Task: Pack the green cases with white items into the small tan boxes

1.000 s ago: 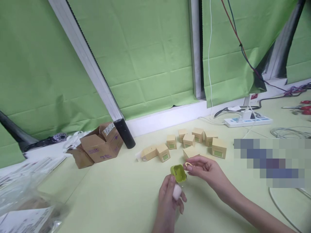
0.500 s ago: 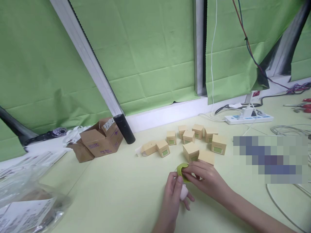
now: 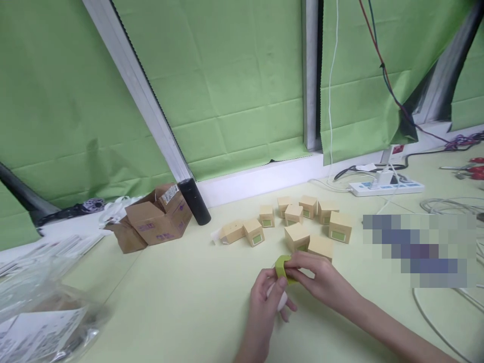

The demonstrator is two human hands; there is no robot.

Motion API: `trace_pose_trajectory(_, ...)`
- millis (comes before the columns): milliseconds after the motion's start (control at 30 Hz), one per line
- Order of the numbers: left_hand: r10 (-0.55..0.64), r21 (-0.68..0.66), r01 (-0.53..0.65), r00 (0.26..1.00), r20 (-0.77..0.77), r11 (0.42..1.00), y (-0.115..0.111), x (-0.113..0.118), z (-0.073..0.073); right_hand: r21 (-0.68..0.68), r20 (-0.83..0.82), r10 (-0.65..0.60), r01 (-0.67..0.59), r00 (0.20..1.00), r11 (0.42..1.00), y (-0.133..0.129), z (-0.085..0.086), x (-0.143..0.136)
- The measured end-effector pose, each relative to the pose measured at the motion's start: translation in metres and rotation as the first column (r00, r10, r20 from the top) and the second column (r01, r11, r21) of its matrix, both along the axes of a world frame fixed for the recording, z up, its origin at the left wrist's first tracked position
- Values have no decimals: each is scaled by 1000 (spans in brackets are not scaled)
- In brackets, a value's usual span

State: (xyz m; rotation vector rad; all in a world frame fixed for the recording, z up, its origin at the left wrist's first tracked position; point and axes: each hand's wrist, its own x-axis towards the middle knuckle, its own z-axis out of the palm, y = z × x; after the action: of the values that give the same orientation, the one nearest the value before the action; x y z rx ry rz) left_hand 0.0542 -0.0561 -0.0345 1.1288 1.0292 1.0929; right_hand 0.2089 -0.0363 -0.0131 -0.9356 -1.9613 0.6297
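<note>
My left hand is closed around a smooth white rounded object, mostly covered by the fingers. A yellow-green band, bent into a loop, sits just above it, and the left fingertips touch its lower edge. From the right, my right hand pinches the band between thumb and fingers. Whether band and white object are joined is hidden. Right behind the hands stand small tan cardboard boxes with green labels; the nearest box is almost touched by the right hand's knuckles.
An open brown carton and a black cylinder stand at the back left. Plastic bags with papers lie at the left. A white power strip and loose cables are on the right. One small box lies with its flap open.
Both hands shift slightly left. The left hand has turned a little, with the white object now further left behind the thumb. The right hand keeps its pinch on the band.
</note>
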Motion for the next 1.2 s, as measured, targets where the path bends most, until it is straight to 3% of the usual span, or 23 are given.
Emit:
trace_pose_trajectory(133, -27, 9, 27, 1000, -11, 1000, -1, 0, -2, 35, -5, -62, 63, 998, 997, -2, -5, -2)
trace_pose_trajectory(433, 1, 52, 2, 998, -62, 999, -1, 0, -4, -100, -89, -97, 88, 991, 991, -4, -10, -7)
trace_pose_trajectory(700, 46, 53, -44, 999, -22, 998, 0, -1, -3, -156, -59, -7, -3, 998, 988, -2, -1, -5)
trace_pose_trajectory(833, 86, 87, -83, 996, -36, 993, 1, -2, -4, -4, 44, -57, 57, 997, 998, 0, -6, -3)
trace_pose_trajectory(933, 44, 70, -41, 998, -42, 997, 3, -4, -6, 206, 147, -92, 61, 985, 977, 2, -12, -2)
trace_pose_trajectory(1000, 5, 50, -3, 999, -53, 999, 4, -6, -8, 274, 218, -102, 40, 971, 961, 3, -13, -2)
trace_pose_trajectory(1200, -83, -19, 82, 996, -41, 996, 5, -8, -7, 161, 207, -60, 26, 976, 987, 6, -9, 4)
